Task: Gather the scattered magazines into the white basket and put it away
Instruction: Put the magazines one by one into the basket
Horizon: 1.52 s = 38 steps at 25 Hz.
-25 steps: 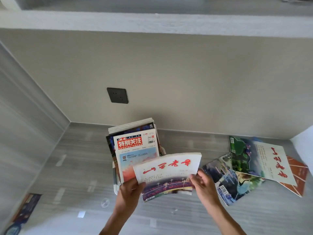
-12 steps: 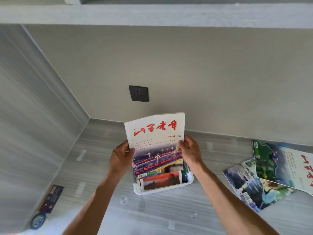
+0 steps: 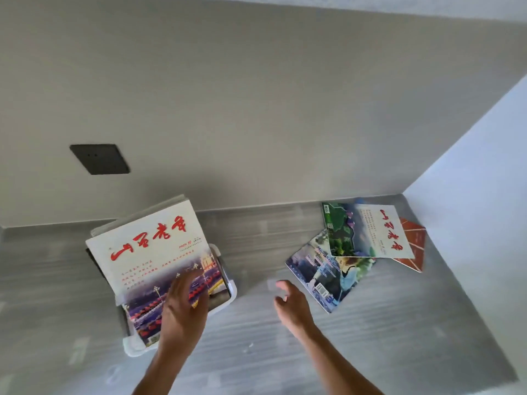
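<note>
The white basket point(image 3: 231, 290) stands on the grey shelf floor at lower left, packed with upright magazines. The front one point(image 3: 148, 246) has a white cover with red characters and a night street photo. My left hand point(image 3: 182, 312) lies flat against its lower cover, fingers spread. My right hand point(image 3: 291, 303) hovers open over the floor, just left of three loose magazines: a blue one point(image 3: 325, 277), a white and green one point(image 3: 365, 232) lying on top of it, and a red one point(image 3: 413, 246) underneath at the far right.
A dark wall socket point(image 3: 99, 158) sits on the back wall at upper left. A white side wall point(image 3: 470, 195) closes the shelf on the right. An overhead ledge point(image 3: 370, 7) runs along the top.
Both hands held the red-lettered magazine and lowered it into the basket. Now my right hand has let go and moved right toward the loose magazines; my left stays on the cover.
</note>
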Motion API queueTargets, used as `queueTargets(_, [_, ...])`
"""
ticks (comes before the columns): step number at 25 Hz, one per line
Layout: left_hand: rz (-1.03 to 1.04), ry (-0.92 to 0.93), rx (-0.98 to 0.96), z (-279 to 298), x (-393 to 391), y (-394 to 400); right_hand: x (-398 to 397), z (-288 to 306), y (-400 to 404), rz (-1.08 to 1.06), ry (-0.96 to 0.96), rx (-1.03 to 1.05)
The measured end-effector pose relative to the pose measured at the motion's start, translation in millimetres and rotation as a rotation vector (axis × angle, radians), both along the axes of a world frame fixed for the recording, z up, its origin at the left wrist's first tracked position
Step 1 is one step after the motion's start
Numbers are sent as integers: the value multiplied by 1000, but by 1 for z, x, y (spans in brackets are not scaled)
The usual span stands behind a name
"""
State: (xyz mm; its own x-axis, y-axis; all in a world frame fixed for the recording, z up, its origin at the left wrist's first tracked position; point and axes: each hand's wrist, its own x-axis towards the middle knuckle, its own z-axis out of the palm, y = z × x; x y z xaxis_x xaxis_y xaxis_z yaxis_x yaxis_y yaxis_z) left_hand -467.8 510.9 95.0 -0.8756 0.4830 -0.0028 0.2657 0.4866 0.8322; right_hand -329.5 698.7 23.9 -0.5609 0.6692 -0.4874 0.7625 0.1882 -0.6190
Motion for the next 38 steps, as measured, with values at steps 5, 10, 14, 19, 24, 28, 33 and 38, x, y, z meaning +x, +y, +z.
queueTargets(5, [-231, -158, -107, -19, 58, 68, 68, -15, 75, 104, -137, 261])
queueTargets(10, [-363, -181, -304, -47, 95, 134, 90, -26, 169, -4, -100, 291])
queueTargets(14, [-636, -125, -451, -55, 122, 228, 117, -30, 244, -483, 135, 57])
queueTargets(19, [-655, -285, -448, -60, 149, 298, 161, -51, 339, -501, 82, 82])
queueTargets(24, [-594, -319, -400, -51, 147, 340, 163, -82, 357, -911, 208, 84])
queueTargets(28, [-492, -428, -268, -43, 143, 353, 162, -87, 361, -889, 49, 118])
queueTargets(33, [-469, -390, -259, -40, 147, 349, 168, -84, 361, -734, 223, 166])
queueTargets(38, [-362, -495, -180, -45, 150, 329, 177, -60, 350, -1033, 527, -284])
